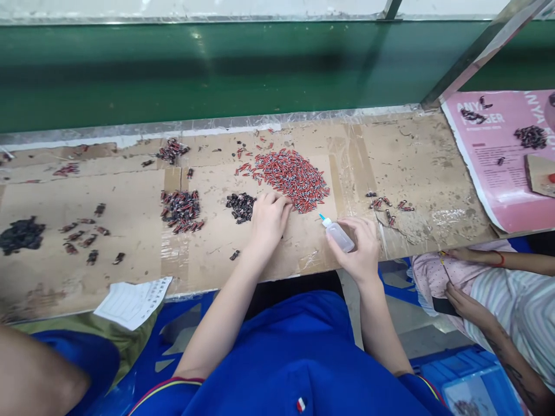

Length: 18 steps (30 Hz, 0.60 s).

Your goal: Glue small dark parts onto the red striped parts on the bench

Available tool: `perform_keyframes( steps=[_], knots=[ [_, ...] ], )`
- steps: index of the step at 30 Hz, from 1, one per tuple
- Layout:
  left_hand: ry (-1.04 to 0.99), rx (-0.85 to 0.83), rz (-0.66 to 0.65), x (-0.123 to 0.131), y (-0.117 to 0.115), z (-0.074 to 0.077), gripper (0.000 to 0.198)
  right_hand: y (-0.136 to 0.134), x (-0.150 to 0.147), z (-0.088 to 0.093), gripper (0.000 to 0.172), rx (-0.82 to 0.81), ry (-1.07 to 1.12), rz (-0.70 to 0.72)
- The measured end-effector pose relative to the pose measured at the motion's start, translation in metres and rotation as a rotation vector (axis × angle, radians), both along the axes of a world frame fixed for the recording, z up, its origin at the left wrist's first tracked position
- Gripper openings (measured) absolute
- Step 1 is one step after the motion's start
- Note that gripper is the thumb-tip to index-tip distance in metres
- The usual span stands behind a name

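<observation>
My right hand [364, 245] is wrapped round a small translucent squeeze bottle [340, 236] with a white cap and a thin blue tip pointing up and left. The fingers of my left hand [269, 216] are drawn together at the near edge of a large pile of small red parts with silvery ends [290, 176]. Whatever those fingertips hold is hidden from me. Right beside my left hand lies a small heap of black parts [240, 207].
Cardboard [225, 266] covers the bench. A mixed red-and-black pile [180, 211] and a black heap [21, 234] lie to the left. Some loose pieces [390, 207] are at right, near a pink sheet [494, 173]. Co-workers sit on both sides; a green belt [208, 75] runs behind.
</observation>
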<state>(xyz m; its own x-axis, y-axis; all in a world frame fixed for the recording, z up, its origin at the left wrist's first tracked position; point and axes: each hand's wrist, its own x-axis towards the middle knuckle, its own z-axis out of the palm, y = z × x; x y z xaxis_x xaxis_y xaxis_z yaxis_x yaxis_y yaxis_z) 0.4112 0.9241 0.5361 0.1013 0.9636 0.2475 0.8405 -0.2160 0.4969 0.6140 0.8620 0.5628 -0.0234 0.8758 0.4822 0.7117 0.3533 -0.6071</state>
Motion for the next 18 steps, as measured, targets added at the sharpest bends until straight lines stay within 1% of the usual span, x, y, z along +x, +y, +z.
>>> perform_keyframes(
  steps=[4,9,13,16,18],
  knots=[
    [0.046,0.021,-0.003,0.002,0.002,0.0,0.011,0.003,-0.013,0.005,0.015,0.03,0.035,0.039],
    [0.113,-0.04,-0.067,0.002,0.007,0.008,0.013,0.005,-0.028,0.008,0.009,0.03,0.042,0.101],
    [0.172,-0.047,-0.092,0.001,0.008,0.008,0.015,0.005,-0.033,0.009,0.006,0.065,0.02,0.12],
    [0.124,-0.028,-0.089,-0.004,0.004,0.007,0.017,0.005,-0.033,0.012,0.004,0.05,0.028,0.102],
    [0.034,-0.03,-0.081,-0.008,-0.002,0.01,0.016,0.004,-0.036,0.015,0.005,0.027,0.071,0.098]
  ],
)
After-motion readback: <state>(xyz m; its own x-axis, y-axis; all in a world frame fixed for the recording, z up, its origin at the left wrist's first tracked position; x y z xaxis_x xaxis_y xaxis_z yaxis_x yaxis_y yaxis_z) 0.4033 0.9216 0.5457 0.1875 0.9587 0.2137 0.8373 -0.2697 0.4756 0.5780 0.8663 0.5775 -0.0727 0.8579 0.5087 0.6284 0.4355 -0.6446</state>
